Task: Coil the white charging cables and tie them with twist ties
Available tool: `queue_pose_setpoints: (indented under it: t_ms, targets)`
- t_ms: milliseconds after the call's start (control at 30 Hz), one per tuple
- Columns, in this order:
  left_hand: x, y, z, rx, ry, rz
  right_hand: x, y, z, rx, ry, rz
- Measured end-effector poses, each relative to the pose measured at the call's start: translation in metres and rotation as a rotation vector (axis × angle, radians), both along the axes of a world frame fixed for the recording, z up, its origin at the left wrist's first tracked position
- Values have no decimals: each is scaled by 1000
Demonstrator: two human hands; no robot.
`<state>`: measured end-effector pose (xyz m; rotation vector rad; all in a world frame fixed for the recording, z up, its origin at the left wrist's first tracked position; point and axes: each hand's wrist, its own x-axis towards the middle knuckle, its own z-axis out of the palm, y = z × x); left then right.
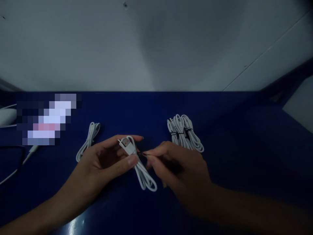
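Between my hands is a white USB cable, folded into a narrow bundle with its plug at the upper left end. My left hand grips the bundle near its middle, thumb on top and index finger stretched out behind the plug. At the bundle's waist a thin black twist tie sticks out to the right. My right hand pinches that tie between thumb and index finger. Other fingers of the right hand are partly hidden.
Several tied white cable bundles lie together beyond my right hand. One more white bundle rests behind my left hand. A pixelated bright device with a white lead lies at the left on the blue table. A pale wall rises behind.
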<state>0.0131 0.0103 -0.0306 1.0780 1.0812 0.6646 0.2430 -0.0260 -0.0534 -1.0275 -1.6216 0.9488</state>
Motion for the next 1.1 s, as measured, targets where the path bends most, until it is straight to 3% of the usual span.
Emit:
queue_pose_setpoints:
  t_ms: [167,233,400,500,633,767,900,1000,1100]
  targets:
    - [-2,4,-4,12,-119,-95,1,-1,1,214,-127,25]
    - [-3,4,-4,2,-115,-102,2,-2,2,148,-89,20]
    - [1,4,6,20,-62,-50,3,-3,6,-184,85,44]
    - [2,5,8,58,-49,-34,7,0,9,-244,152,19]
    - [-2,9,-3,85,-93,-48,12,3,8,-140,148,-43]
    - [-3,11,-11,77,-137,-45,11,2,0,-78,109,37]
    - [-2,10,-9,95,-122,-81,7,-3,-7,19,18,166]
    - [-2,9,-6,98,-105,-110,5,-6,-12,140,-95,115]
    - [-2,9,-5,91,-114,-113,5,-6,-14,130,-114,84]
